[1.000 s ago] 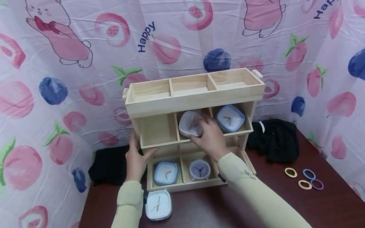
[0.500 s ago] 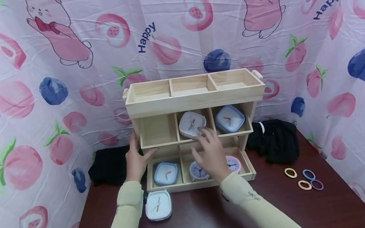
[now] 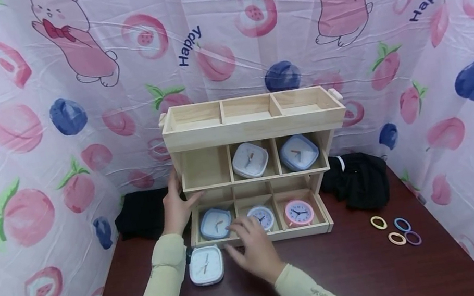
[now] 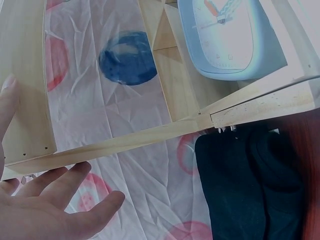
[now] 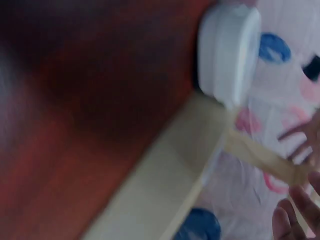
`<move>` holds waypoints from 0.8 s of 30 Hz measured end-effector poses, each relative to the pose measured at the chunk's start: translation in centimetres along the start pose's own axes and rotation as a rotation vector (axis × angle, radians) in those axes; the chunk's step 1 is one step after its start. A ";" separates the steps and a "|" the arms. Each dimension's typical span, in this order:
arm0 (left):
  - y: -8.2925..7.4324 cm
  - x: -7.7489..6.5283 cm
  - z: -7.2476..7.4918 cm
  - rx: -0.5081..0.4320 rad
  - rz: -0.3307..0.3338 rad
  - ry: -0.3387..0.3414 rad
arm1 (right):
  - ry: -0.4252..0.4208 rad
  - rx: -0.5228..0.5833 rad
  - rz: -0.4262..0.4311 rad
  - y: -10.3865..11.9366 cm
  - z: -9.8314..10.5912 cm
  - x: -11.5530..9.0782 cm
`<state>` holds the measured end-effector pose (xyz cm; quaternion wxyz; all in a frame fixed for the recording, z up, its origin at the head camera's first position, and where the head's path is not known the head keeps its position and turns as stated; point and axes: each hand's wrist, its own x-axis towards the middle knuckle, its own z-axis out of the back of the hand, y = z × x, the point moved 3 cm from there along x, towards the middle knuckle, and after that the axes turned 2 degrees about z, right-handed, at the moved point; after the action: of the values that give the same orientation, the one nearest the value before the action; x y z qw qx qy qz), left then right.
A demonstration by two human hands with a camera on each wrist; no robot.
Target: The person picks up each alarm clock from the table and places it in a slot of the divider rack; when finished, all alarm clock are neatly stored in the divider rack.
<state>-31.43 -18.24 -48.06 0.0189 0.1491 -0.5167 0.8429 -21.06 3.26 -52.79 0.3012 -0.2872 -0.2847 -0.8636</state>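
A three-tiered wooden organizer box (image 3: pixel 255 129) stands open against the curtain. My left hand (image 3: pixel 175 209) rests on its left side at the middle tier, fingers extended along the frame. My right hand (image 3: pixel 257 253), spread and holding nothing, hovers before the lower tier, partly covering a round pale alarm clock (image 3: pixel 267 218). A square white clock (image 3: pixel 206 265) lies on the table, left of that hand. A pink clock (image 3: pixel 298 213) and a square blue clock (image 3: pixel 215 223) occupy the lower tier's end compartments. Above, a white clock (image 3: pixel 250 160) and another blue clock (image 3: pixel 298 152) tilt back.
Several coloured rings (image 3: pixel 396 239) lie on the dark table at right. Black cloth bundles (image 3: pixel 359 182) flank the organizer, the left one (image 4: pixel 245 185) visible below its frame in the left wrist view. A patterned curtain (image 3: pixel 215 25) surrounds the table's back and sides.
My right hand has let go of the white clock in the middle tier's centre compartment. It has come down and left toward the clock on the table. My left hand has stayed put.
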 end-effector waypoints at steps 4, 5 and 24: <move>0.0 0.0 0.0 0.003 -0.007 0.003 | 0.162 -0.030 -0.007 0.7 -2.2 -1.5; 0.0 0.0 0.0 0.002 -0.007 0.003 | 0.198 -0.044 -0.004 0.8 -2.7 -1.7; 0.1 -0.1 0.0 0.002 0.003 0.013 | 0.465 -0.049 -0.096 1.5 -7.5 -3.1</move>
<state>-31.40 -18.26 -48.15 0.0209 0.1429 -0.5159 0.8444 -20.45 -1.63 -59.41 0.3102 -0.0739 -0.2000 -0.9264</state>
